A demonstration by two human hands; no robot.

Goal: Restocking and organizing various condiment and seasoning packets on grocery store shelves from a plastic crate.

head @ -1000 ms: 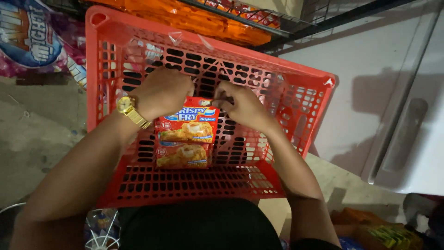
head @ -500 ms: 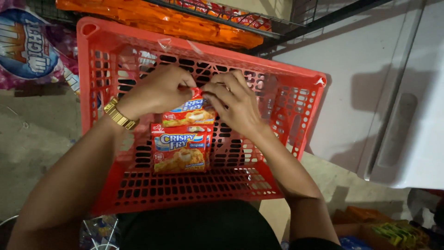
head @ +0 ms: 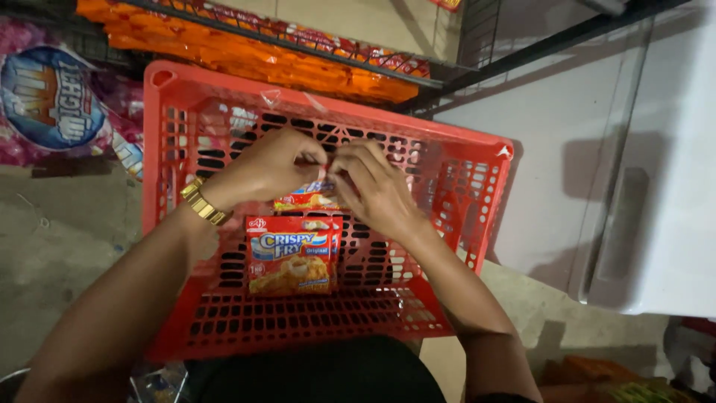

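Note:
A red plastic crate (head: pixel 477 186) sits in front of me. A strip of joined red-and-orange seasoning sachets hangs inside it; the lower sachet (head: pixel 292 255) shows in full, and the upper one (head: pixel 307 198) is half hidden by my hands. My left hand (head: pixel 268 166), with a gold watch on its wrist, pinches the top of the strip from the left. My right hand (head: pixel 373 186) pinches the same top edge from the right. Both hands meet fingertip to fingertip above the crate's middle.
A dark wire shelf with orange packets (head: pixel 246 41) runs along the top. A large purple-and-blue bag (head: pixel 52 97) lies on the concrete floor at left. A white appliance (head: pixel 641 172) stands at right. Dark clothing covers my lap at the bottom.
Both hands have lifted the sachet strip higher in the crate, and their fingers have closed together on its top edge.

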